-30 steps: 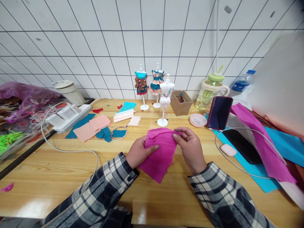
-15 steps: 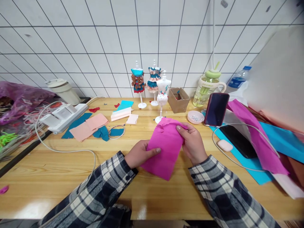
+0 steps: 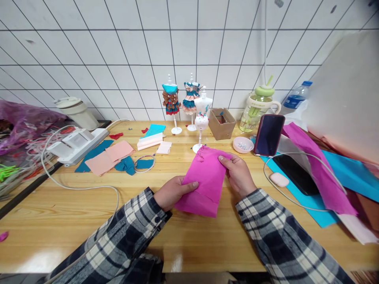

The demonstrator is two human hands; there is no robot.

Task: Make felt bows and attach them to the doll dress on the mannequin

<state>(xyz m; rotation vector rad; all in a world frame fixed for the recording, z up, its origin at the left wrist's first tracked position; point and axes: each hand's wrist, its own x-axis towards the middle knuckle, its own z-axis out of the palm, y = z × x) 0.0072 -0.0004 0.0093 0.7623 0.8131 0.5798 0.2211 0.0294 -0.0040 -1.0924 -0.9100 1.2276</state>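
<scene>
Between my hands, above the table, is a magenta sheet of crepe paper or thin cloth (image 3: 204, 177); I cannot tell which. Its top edge is ragged, and a fold runs across its lower part. My left hand (image 3: 174, 191) pinches the left edge, thumb on top and fingers hidden beneath. My right hand (image 3: 238, 169) grips the upper right corner, thumb on the front. Just beyond the sheet stands a small white dress form (image 3: 203, 108) on a stand, bare at the chest. Two small dress forms behind it wear a blue, brown and red outfit (image 3: 171, 98) and a ruffled dress (image 3: 191, 96).
A cardboard box (image 3: 222, 124), a pink dish of beads (image 3: 242, 145) and a propped phone (image 3: 269, 135) stand right of the forms. Peach pieces (image 3: 109, 156) and a ring (image 3: 144, 163) lie left. A power strip (image 3: 79, 146) trails a cable. Coloured sheets (image 3: 322, 169) cover the right side.
The lower part of the magenta sheet has shifted and now shows a crosswise fold. Both hands keep their hold, almost in place. The view has shifted slightly.
</scene>
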